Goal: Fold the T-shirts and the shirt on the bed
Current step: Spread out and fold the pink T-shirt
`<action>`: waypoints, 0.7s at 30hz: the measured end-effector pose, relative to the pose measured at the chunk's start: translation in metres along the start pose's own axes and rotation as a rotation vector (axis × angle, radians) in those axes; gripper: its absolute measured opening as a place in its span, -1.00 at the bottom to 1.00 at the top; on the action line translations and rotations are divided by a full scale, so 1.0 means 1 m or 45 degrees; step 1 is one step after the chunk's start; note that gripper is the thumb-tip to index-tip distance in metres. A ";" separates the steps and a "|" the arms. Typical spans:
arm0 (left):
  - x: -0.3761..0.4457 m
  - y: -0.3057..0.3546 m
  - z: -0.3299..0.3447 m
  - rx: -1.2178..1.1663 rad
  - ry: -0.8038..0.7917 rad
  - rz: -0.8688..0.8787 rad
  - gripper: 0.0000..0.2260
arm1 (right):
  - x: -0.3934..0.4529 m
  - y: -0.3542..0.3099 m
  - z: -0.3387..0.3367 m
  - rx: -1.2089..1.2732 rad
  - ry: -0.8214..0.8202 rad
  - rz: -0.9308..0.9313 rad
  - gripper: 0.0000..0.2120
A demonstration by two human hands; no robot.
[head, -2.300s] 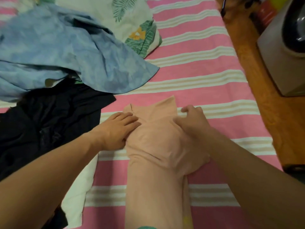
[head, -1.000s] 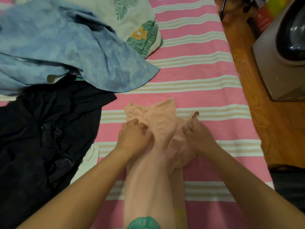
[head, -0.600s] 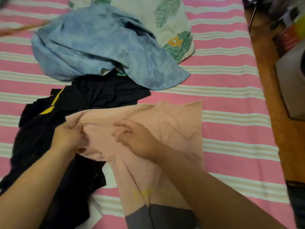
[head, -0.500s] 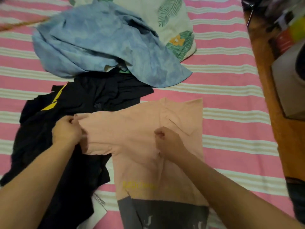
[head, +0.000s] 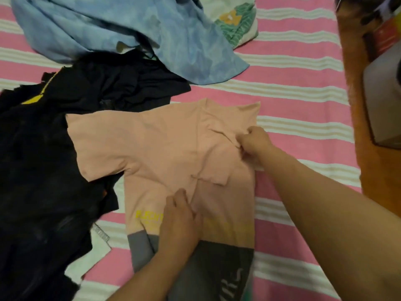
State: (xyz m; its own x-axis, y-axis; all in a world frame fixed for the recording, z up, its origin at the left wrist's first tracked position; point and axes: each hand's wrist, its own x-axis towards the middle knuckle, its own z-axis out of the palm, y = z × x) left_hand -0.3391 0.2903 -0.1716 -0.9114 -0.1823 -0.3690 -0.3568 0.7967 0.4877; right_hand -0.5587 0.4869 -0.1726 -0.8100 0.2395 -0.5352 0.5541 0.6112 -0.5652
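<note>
Both our hands sit on the pink T-shirt point(head: 165, 146) spread on the bed point(head: 299, 98): right hand point(head: 253, 144) pinching a fold near its collar, left hand point(head: 180, 216) pressing flat lower down.

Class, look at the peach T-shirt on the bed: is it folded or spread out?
Partly folded. The peach T-shirt has its left sleeve spread flat, while the right side is turned in where the right hand pinches it.

both hands point(head: 255, 143) point(head: 181, 216) forward, right fingers curled, left fingers flat

blue shirt point(head: 121, 27) cut off top, blurred
</note>
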 end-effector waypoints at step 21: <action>-0.212 -0.035 0.011 0.453 -0.148 -0.233 -0.43 | -0.062 0.062 -0.111 0.835 0.061 0.429 -0.65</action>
State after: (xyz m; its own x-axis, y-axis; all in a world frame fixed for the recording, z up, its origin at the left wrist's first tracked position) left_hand -0.1307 0.3070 -0.1188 -0.8031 -0.2892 -0.5210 -0.3989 0.9104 0.1096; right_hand -0.4953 0.5937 -0.1047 -0.5751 0.3765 -0.7263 0.7628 -0.0742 -0.6424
